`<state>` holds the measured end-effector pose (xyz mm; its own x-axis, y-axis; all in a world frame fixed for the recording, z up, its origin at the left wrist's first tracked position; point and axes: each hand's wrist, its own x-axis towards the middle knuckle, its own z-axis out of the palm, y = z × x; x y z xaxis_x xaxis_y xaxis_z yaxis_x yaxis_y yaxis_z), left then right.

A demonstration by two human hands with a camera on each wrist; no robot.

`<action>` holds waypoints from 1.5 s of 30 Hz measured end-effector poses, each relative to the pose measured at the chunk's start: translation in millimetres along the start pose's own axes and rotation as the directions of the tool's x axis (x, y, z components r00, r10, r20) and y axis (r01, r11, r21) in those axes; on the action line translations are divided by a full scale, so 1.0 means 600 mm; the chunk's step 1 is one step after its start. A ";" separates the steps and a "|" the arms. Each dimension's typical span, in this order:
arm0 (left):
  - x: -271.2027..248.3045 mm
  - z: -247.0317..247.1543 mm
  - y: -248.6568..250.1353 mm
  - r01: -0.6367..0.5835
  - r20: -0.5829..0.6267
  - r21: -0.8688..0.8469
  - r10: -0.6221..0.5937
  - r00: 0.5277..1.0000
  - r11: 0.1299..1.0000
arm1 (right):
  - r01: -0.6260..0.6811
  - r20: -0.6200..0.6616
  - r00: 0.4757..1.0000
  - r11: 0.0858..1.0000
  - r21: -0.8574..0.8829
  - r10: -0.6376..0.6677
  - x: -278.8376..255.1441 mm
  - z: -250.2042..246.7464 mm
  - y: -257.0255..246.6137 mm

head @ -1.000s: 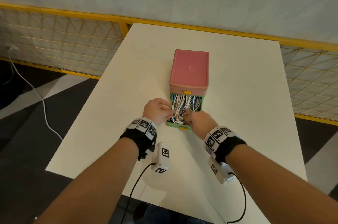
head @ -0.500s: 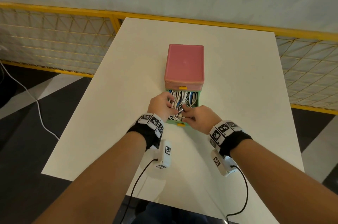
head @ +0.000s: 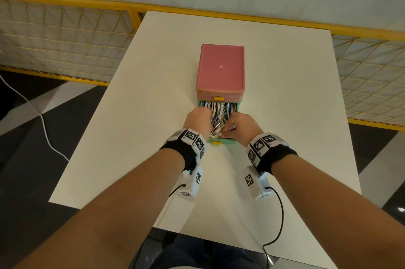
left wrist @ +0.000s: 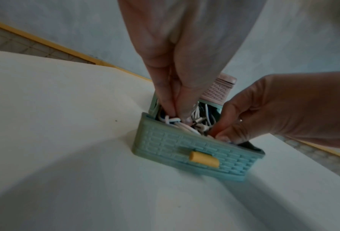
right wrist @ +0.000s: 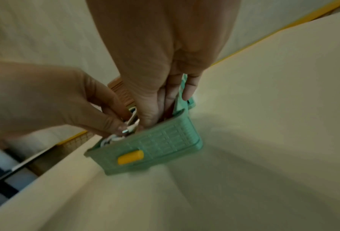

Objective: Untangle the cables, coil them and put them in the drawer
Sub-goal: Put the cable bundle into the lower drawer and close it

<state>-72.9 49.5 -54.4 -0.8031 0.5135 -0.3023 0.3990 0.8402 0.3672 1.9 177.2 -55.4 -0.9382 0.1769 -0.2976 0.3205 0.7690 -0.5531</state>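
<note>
A small drawer box with a pink top [head: 221, 69] stands mid-table, its green drawer [head: 225, 142] pulled out toward me. Coiled white and blue cables [head: 219, 109] fill the drawer. My left hand [head: 196, 120] reaches in from the left, thumb and fingers [left wrist: 177, 109] pinching white cable [left wrist: 184, 126] near the front wall [left wrist: 184, 146]. From the right, my right hand [head: 240, 126] curls over the front corner, its fingertips [left wrist: 220, 136] pinched on the cable ends. A metal plug [right wrist: 129, 126] shows between the two thumbs. One right finger [right wrist: 188, 92] lies outside the drawer's side wall.
The box has yellow handles, one on the closed upper drawer [head: 218, 98] and one on the open drawer [head: 215, 142]. The white table [head: 285, 115] is bordered by a yellow mesh fence [head: 65, 34]. A white cord [head: 43, 128] trails on the dark floor at left.
Both hands have drawn together over the front of the drawer, onto the cable ends. The left hand left the drawer's left edge. The head view shifted slightly.
</note>
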 end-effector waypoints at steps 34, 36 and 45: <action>0.037 -0.134 -0.006 -0.310 0.186 0.118 0.286 0.940 0.943 | 0.257 0.268 0.956 0.786 -0.563 -0.121 -0.026 0.030 -0.051; 0.042 -0.129 -0.012 -0.315 0.177 0.098 0.295 0.939 0.944 | 0.241 0.251 0.961 0.792 -0.560 -0.115 -0.017 0.021 -0.055; 0.040 -0.075 -0.059 -0.407 -0.055 0.029 0.407 0.912 0.913 | 0.207 0.202 0.973 0.821 -0.532 -0.114 0.002 0.019 -0.054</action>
<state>-126.1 24.4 -35.2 -0.5937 0.8009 -0.0779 0.7034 0.5635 0.4331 -8.5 145.4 -46.5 -0.9228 -0.0400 -0.3833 -0.0007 0.9948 -0.1021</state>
